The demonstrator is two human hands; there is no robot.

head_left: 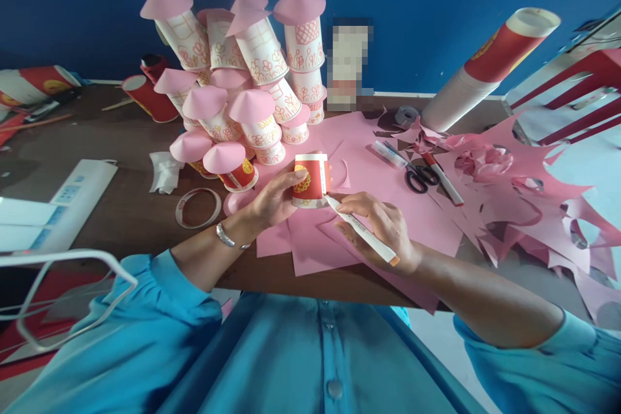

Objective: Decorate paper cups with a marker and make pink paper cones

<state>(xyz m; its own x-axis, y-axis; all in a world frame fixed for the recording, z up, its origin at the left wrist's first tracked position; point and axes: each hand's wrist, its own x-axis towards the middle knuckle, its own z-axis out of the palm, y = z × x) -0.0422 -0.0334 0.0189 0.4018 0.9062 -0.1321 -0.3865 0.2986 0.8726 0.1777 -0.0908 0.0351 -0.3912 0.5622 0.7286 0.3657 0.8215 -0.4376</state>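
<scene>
Near the table's front edge my left hand point(276, 197) is closed round a red and white paper cup point(309, 182) with a yellow pattern. My right hand point(381, 229) grips a slim white marker point(363, 236) with an orange end. The marker's front end meets the cup at its lower right edge. Under both hands lie pink paper sheets point(315, 249). Behind the cup, to the left, stand several stacked paper cups point(264, 52) with pink cone tops and drawn flowers.
Black scissors point(418, 180), a red and white marker point(444, 180) and cut pink scraps point(528, 207) lie at right. A tall cup stack point(466, 77) leans at the back right. A tape roll point(197, 208) and a white power strip point(77, 204) lie at left.
</scene>
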